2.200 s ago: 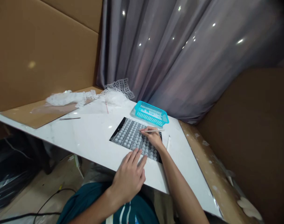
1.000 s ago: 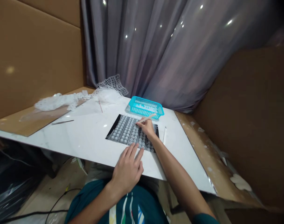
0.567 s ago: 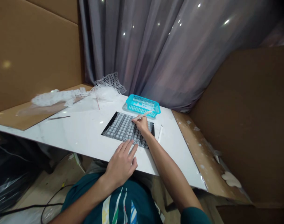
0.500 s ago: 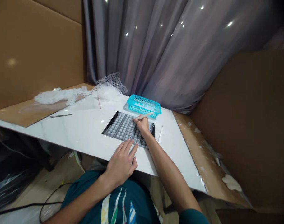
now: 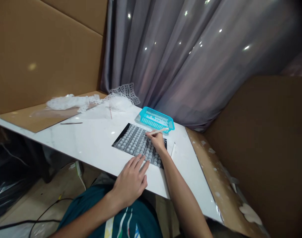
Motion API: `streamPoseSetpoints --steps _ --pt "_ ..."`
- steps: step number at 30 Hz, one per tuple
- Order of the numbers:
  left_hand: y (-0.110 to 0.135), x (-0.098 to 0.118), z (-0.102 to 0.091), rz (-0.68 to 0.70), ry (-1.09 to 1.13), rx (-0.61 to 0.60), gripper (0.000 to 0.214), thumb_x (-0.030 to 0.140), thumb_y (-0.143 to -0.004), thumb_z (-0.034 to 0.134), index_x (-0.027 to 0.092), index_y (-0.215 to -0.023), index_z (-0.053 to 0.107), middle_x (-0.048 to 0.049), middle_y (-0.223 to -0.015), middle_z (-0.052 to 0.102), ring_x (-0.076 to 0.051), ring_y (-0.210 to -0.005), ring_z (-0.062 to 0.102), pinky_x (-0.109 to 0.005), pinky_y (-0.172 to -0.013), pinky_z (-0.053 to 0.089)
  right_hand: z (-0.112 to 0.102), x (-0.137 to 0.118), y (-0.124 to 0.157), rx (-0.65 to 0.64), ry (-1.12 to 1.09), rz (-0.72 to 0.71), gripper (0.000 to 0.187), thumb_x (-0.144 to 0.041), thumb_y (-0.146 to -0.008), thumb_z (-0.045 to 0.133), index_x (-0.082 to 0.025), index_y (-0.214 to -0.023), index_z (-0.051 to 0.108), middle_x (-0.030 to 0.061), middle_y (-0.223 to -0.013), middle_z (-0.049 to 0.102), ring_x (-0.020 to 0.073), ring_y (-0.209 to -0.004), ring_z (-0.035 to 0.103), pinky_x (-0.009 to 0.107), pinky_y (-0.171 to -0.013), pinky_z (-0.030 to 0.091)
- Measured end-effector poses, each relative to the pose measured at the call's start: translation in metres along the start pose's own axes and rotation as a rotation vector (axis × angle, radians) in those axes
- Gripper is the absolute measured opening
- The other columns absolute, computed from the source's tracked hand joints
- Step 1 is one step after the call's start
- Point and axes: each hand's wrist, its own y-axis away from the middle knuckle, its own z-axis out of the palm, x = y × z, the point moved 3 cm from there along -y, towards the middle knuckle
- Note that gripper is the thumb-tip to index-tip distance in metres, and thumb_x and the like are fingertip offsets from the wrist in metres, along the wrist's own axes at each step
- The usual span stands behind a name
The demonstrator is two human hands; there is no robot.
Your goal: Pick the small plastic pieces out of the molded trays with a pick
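Observation:
A black sheet (image 5: 131, 140) covered with rows of small pale round dots lies on the white table (image 5: 91, 135). My right hand (image 5: 157, 142) rests on the sheet's far right part, pinching a thin pale stick (image 5: 158, 131) whose tip touches the dots. My left hand (image 5: 131, 180) lies flat at the table's near edge, fingers stretched out, fingertips touching the sheet's near border.
A turquoise plastic basket (image 5: 156, 120) stands just behind the sheet. A white pen-like tool (image 5: 173, 149) lies right of it. Metal tweezers (image 5: 71, 123) lie at left near a cardboard sheet (image 5: 36, 115) with white lace-like scraps (image 5: 71, 101). Grey curtains and cardboard panels enclose the table.
Both hands stay where they were on the sheet; the stick's tip shifts slightly over the dots. The view itself swings about with my head.

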Motion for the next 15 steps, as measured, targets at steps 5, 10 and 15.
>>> streamPoseSetpoints --steps 5,10,15 --pt "0.001 0.0 -0.002 -0.011 -0.012 0.012 0.057 0.033 -0.105 0.053 0.022 -0.161 0.048 -0.0107 -0.167 0.049 -0.031 -0.157 0.042 -0.049 -0.127 0.034 0.002 -0.011 0.005 -0.01 0.092 -0.04 0.02 -0.042 -0.086 0.075 -0.024 -0.078 0.071 0.0055 -0.087 0.081 0.0258 -0.085 0.074 0.033 -0.078 0.056" --pt "0.002 0.0 -0.001 -0.016 -0.013 0.014 0.057 0.033 -0.105 0.054 0.023 -0.161 0.049 -0.0098 -0.167 0.049 -0.03 -0.158 0.04 -0.049 -0.128 0.033 0.007 -0.027 0.014 -0.074 0.279 -0.157 0.016 -0.027 -0.092 0.066 -0.025 -0.076 0.069 0.0047 -0.093 0.081 0.0247 -0.088 0.073 0.033 -0.083 0.052" --pt "0.0 0.0 0.0 -0.027 0.012 0.004 0.057 0.033 -0.105 0.054 0.023 -0.161 0.05 -0.0095 -0.167 0.049 -0.03 -0.157 0.042 -0.047 -0.129 0.033 0.016 -0.033 0.018 -0.091 0.634 -0.249 0.018 -0.011 -0.089 0.061 -0.023 -0.086 0.075 0.0094 -0.092 0.075 0.0253 -0.088 0.068 0.032 -0.08 0.045"
